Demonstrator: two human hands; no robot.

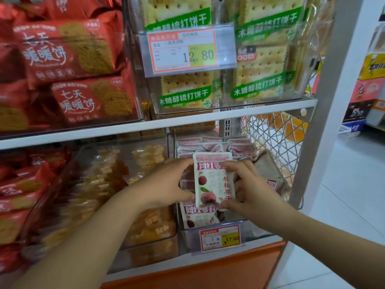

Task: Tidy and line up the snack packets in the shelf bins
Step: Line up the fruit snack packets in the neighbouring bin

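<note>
Lower shelf, right-hand clear bin (253,229), price tag (220,237) clipped to its front.

- One snack packet (210,184) is held upright above the bin, printed face toward the camera, clear of the packets below it.
- Left hand (164,182): grip closed on the packet's left edge, fingers over the top corner and thumb near the bottom corner.
- Right hand (252,184): grip closed on the right edge, fingers curled across the upper face and thumb at the lower corner.
- At the back of the bin, a row of packets (208,142) stands on edge, fairly even. At the front, a loose packet (198,215) lies flat and slanted.

Handling, as judged:
- The pouch is small and flat, probably very light.
- The film looks glossy, so it may slip under a loose pinch.
- The body looks soft and will likely buckle if squeezed mid-face. The sealed borders should be stiffer.
- Best hold is at the side seams or corners, as it is held here, which keeps the packet square for sliding in among the others.
- It is not fragile, though creasing would spoil the line-up.
</note>
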